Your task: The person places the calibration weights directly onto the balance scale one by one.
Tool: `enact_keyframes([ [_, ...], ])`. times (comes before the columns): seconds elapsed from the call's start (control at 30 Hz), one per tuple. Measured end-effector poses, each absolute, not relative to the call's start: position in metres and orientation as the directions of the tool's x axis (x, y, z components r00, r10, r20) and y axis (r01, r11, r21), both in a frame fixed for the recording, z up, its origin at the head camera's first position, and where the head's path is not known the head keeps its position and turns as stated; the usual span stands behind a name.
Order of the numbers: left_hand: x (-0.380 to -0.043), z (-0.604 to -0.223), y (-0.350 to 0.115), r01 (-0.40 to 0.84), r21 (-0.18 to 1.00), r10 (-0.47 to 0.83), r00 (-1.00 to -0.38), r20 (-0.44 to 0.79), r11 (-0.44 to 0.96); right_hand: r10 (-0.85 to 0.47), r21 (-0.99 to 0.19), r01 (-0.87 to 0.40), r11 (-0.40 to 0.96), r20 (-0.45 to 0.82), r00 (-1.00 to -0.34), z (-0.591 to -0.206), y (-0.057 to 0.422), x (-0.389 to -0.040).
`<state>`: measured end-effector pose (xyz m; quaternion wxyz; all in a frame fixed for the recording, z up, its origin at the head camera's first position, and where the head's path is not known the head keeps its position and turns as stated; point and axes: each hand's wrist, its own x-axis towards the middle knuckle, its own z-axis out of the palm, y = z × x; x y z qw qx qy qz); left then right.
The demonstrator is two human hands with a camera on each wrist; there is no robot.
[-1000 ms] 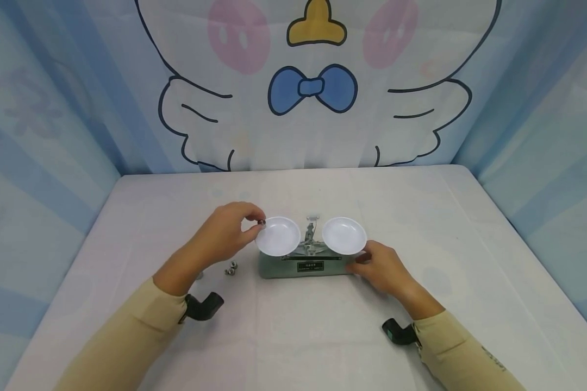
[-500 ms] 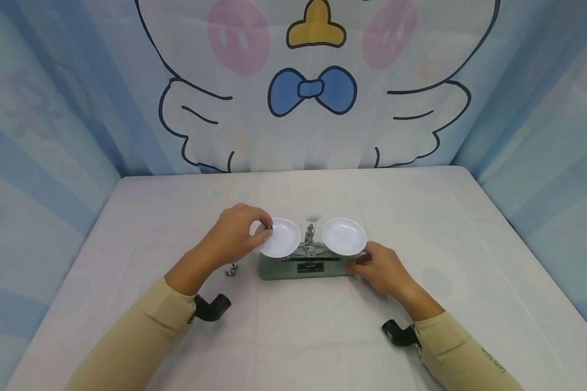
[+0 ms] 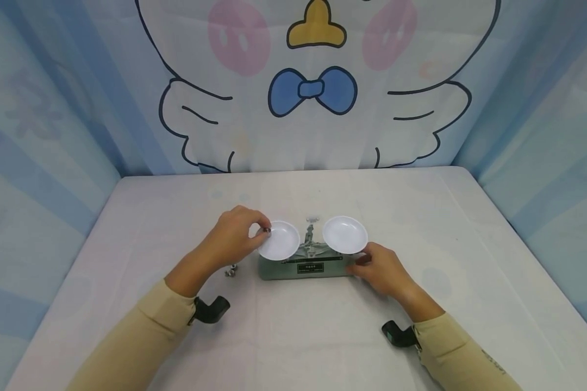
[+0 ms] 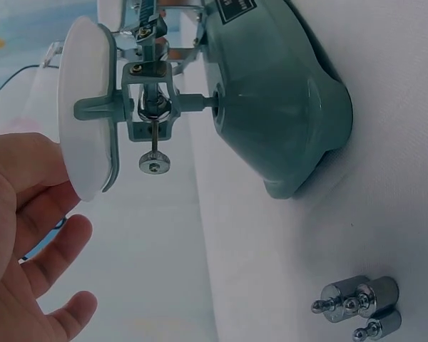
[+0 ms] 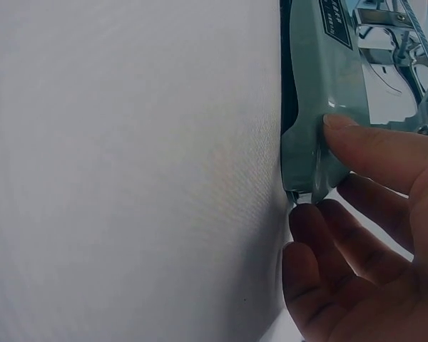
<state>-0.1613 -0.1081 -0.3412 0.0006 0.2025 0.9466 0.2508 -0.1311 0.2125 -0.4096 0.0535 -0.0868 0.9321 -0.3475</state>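
Note:
A green two-pan balance scale (image 3: 279,270) stands mid-table with two white pans. My left hand (image 3: 232,239) pinches a small metal weight (image 3: 267,231) between thumb and forefinger, over the outer edge of the left pan (image 3: 285,243). In the left wrist view the pan (image 4: 82,78) hides that weight, while the other fingers spread below its rim. My right hand (image 3: 383,270) holds the right end of the green base (image 5: 317,160), thumb on its front face and fingers around the end. The right pan (image 3: 345,234) sits higher than the left one.
Several knobbed metal weights (image 4: 374,296) stand on the table left of the scale, partly behind my left wrist in the head view. A printed curtain (image 3: 313,136) rises behind the white-covered table (image 3: 318,336), with blue cloth on both sides.
The left hand has moved right, bringing the weight from the left pan's rim to just over the pan. The left pan has dipped and the right one risen slightly. The right hand stays put.

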Motion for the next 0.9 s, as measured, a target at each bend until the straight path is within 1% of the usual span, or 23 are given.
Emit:
enact_keyframes([
  [0.5,-0.1623,-0.3436,-0.108,0.391,0.466,0.396,-0.914,0.093,0.794,-0.209,-0.662,-0.143,0.736,-0.021,-0.978,-0.4119,0.2137,-0.131],
  [0.73,-0.1613,-0.3413,-0.1066,0.344,0.479,0.362,-0.931,0.058,0.808,-0.2,-0.664,-0.128,0.737,-0.032,-0.979,-0.4116,0.2139,-0.131],
  [0.9,-0.1598,-0.3388,-0.1092,0.337,0.485,0.357,-0.933,0.054,0.807,-0.198,-0.666,-0.124,0.735,-0.036,-0.979,-0.4111,0.2138,-0.1308],
])
